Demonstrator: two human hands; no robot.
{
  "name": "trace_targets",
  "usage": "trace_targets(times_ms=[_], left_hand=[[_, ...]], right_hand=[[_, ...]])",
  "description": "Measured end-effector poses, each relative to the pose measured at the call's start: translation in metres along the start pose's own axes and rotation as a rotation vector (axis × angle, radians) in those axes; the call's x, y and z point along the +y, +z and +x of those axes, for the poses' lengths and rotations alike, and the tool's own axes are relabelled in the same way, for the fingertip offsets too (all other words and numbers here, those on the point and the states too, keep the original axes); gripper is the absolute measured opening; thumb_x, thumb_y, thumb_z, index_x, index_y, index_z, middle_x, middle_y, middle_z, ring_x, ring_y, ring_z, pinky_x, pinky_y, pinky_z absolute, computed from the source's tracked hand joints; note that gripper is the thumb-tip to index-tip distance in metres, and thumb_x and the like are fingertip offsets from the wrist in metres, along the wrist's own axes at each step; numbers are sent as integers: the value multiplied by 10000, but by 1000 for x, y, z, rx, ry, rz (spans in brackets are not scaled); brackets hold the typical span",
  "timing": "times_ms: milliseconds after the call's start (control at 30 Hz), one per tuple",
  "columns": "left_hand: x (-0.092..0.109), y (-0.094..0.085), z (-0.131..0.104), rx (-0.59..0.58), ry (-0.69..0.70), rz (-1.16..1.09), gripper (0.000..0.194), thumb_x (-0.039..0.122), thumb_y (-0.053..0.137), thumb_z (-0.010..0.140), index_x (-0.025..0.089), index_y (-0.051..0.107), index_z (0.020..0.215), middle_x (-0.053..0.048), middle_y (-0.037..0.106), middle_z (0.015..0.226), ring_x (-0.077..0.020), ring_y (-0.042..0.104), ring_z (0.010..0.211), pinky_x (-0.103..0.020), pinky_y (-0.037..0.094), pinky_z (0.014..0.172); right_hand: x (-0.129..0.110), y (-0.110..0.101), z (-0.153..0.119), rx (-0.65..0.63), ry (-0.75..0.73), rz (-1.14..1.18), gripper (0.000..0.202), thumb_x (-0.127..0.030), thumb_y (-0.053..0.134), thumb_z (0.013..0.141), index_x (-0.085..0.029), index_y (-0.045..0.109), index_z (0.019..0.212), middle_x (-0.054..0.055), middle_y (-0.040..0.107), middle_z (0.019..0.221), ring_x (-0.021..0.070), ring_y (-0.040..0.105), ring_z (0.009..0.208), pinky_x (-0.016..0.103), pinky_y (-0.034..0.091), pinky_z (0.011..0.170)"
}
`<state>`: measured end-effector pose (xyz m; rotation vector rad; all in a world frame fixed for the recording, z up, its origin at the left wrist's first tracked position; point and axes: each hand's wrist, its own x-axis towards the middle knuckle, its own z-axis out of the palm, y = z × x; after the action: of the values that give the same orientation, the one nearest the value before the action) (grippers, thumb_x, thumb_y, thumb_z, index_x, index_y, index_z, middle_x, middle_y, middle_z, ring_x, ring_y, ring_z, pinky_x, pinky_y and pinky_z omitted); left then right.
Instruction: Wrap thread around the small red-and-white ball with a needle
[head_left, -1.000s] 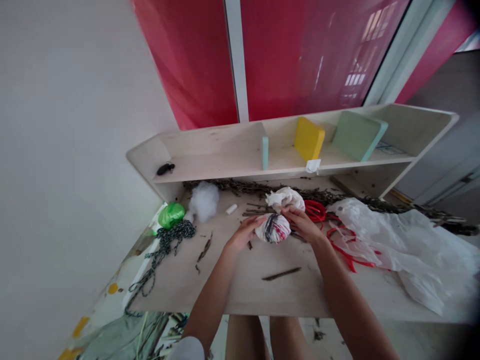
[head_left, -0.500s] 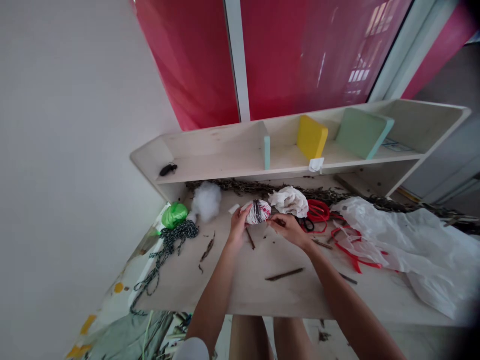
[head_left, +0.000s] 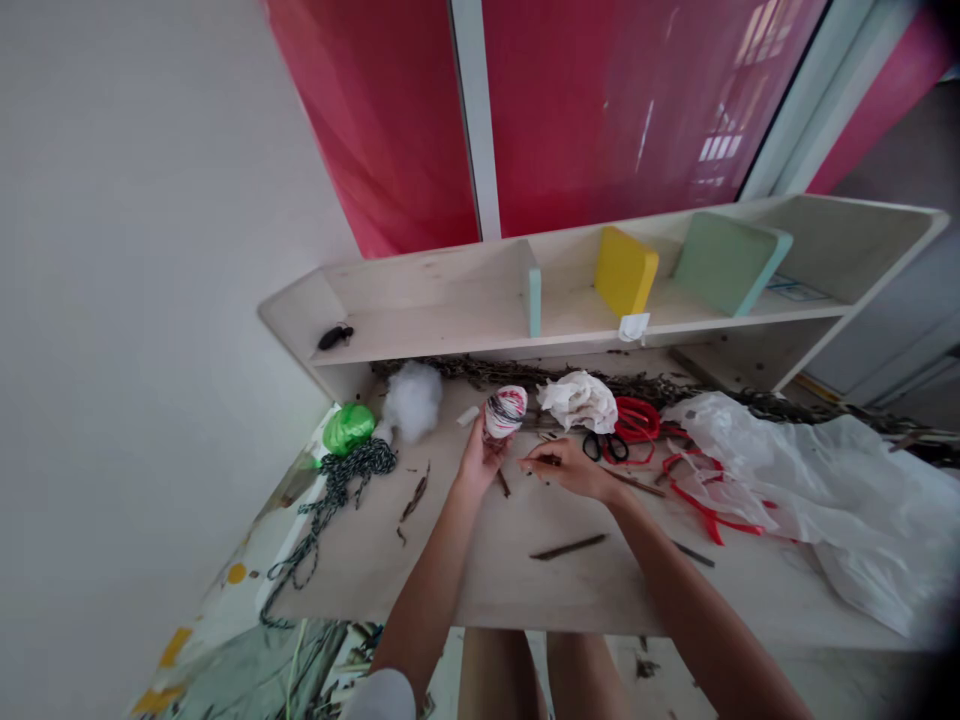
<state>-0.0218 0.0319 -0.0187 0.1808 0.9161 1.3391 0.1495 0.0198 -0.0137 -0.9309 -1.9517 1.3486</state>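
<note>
My left hand (head_left: 478, 459) holds up a small white bundle (head_left: 504, 411) streaked with red and black, a little above the wooden tabletop (head_left: 480, 560). My right hand (head_left: 571, 468) rests low on the table just to its right, fingers pinched on a thin dark stick (head_left: 541, 462). A crumpled white cloth (head_left: 577, 400) lies just beyond my right hand, with black-handled scissors (head_left: 602, 446) next to it.
Red cord (head_left: 679, 478) and a large white plastic sheet (head_left: 817, 490) cover the right side. A green ball (head_left: 347, 428), white stuffing (head_left: 410, 400) and dark braided rope (head_left: 330, 500) lie at the left. A loose stick (head_left: 568, 546) lies mid-table. A shelf (head_left: 450, 330) with yellow (head_left: 625, 272) and green (head_left: 724, 264) blocks runs along the back.
My left hand carried the bundle leftward and raised it upright. My right hand let go of it and dropped to the table, now pinching a thin stick.
</note>
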Motion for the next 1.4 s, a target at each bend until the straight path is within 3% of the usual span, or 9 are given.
trace_targets(times_ms=[167,300,500,600,867,1033,1167,1267,1400], left_hand=[[15,-12,-2,-111,-154,-430,526,369,470,894,99,450,1345,-149,690,983,-138,675,739,-196,549,620],[18,-10,-3,-116,-175,-481,511,376,435,912,89,447,1336,-151,684,976,-142,681,785,-194,561,632],[-2,4,-3,9,92,-18,312,301,569,847,189,591,1138,-57,688,978,-130,654,760,-228,538,659],[-10,7,-6,33,243,324,397,310,714,714,208,610,1083,-51,671,1072,-127,632,770,-201,476,599],[-1,9,-20,-256,237,767,386,428,731,646,176,716,937,-62,708,937,-197,632,829,-250,457,653],[-6,-2,-16,-409,-18,604,346,381,732,654,158,726,919,-69,720,943,-202,633,858,-271,466,730],[-3,-5,-14,-374,-157,244,271,395,683,720,187,689,894,-35,718,876,-180,646,802,-313,484,776],[5,-2,-12,-282,-162,83,336,489,584,801,193,665,938,-40,706,834,-166,652,741,-325,506,768],[11,-1,-7,-55,44,57,309,440,606,809,206,649,1004,-40,701,883,-133,651,759,-259,505,747]], right_hand=[[0,-3,1,46,-15,36,404,-543,602,785,-159,681,689,6,554,524,99,437,474,236,314,472],[-1,-5,1,86,-26,45,402,-540,614,773,-156,681,677,4,547,513,91,412,459,236,293,462],[-10,-1,-1,82,-13,94,386,-530,632,761,-160,670,658,-7,521,498,89,400,464,235,283,463],[-16,-4,-3,145,-37,123,373,-520,644,754,-161,664,657,-16,503,515,86,389,497,234,280,484],[-13,-29,-6,382,20,550,344,-501,700,694,-166,621,668,-79,319,436,50,209,418,228,179,425],[-7,-33,-4,430,78,555,356,-520,698,672,-172,631,706,-88,289,437,57,189,411,227,157,412],[2,-22,5,490,16,294,414,-572,687,657,-163,627,671,-29,456,524,89,345,501,238,259,468],[4,-12,9,470,-19,149,448,-604,646,683,-159,618,640,-22,436,523,92,336,512,246,250,480],[-9,0,5,359,-25,145,451,-607,611,725,-162,612,649,-32,381,504,84,300,491,253,213,471]])
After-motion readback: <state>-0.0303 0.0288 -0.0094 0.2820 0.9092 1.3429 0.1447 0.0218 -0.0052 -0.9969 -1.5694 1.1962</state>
